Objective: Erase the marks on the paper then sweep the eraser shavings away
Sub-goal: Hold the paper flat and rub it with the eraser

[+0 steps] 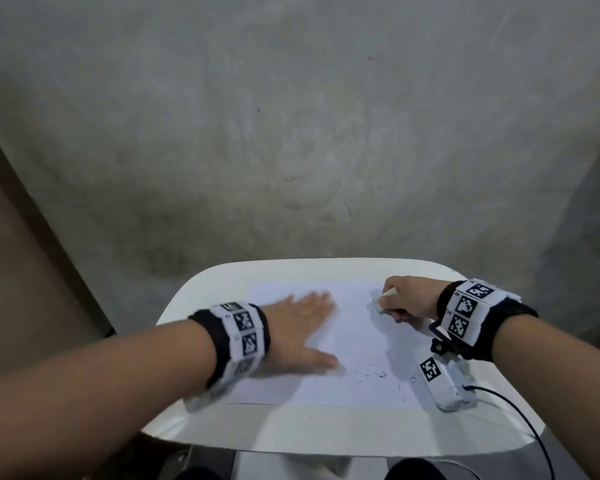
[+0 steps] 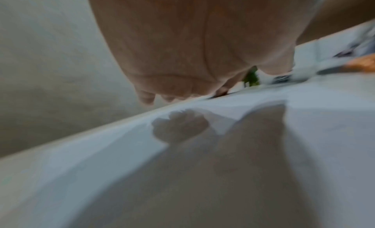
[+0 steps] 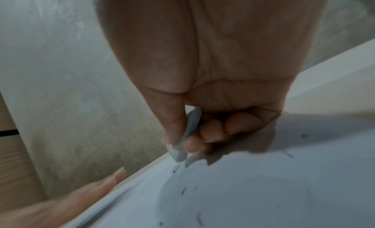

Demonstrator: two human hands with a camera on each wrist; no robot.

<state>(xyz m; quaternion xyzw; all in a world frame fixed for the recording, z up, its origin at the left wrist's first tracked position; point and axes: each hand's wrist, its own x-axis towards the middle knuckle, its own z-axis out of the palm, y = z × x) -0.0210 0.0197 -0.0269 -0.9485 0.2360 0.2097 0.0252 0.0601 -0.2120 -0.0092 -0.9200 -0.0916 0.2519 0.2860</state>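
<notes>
While the left hand (image 1: pixel 302 327) lies flat, fingers spread, on the paper (image 1: pixel 354 344), the right hand (image 1: pixel 407 297) pinches the eraser (image 1: pixel 383 301) at the far right corner, shavings (image 1: pixel 378 374) trailing nearward.

White paper (image 1: pixel 326 344) flecked with dark shavings (image 1: pixel 378 374) on a white table (image 1: pixel 194 296); black-and-white checkered wristbands (image 1: pixel 465 311).

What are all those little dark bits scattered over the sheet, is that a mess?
They look like eraser shavings, strewn over the near right part of the paper, with a few stray ones on the white table. The right hand pinches the eraser; the left hand lies flat on the paper.
</notes>
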